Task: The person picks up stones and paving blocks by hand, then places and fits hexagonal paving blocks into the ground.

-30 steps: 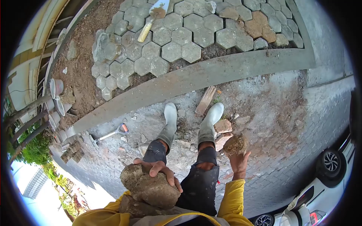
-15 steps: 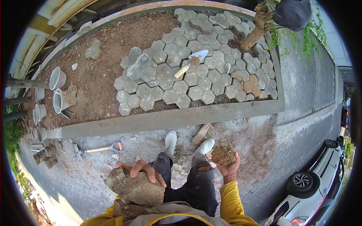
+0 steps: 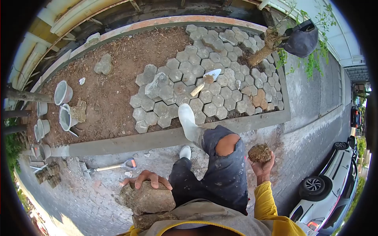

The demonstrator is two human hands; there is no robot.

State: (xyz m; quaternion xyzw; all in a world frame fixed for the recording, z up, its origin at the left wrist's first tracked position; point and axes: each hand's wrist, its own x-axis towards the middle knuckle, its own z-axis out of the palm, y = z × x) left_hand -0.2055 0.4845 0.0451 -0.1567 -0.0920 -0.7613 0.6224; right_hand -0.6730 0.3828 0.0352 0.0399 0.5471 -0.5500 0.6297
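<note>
At bottom left, the left palm (image 3: 147,179) is hidden behind the stacked stones (image 3: 151,198). The sweater (image 3: 204,220) is cut off by the bottom edge. At far right, the distant cars (image 3: 356,117) are too small to make out, and the dark rim crops the white car (image 3: 321,185).
</note>
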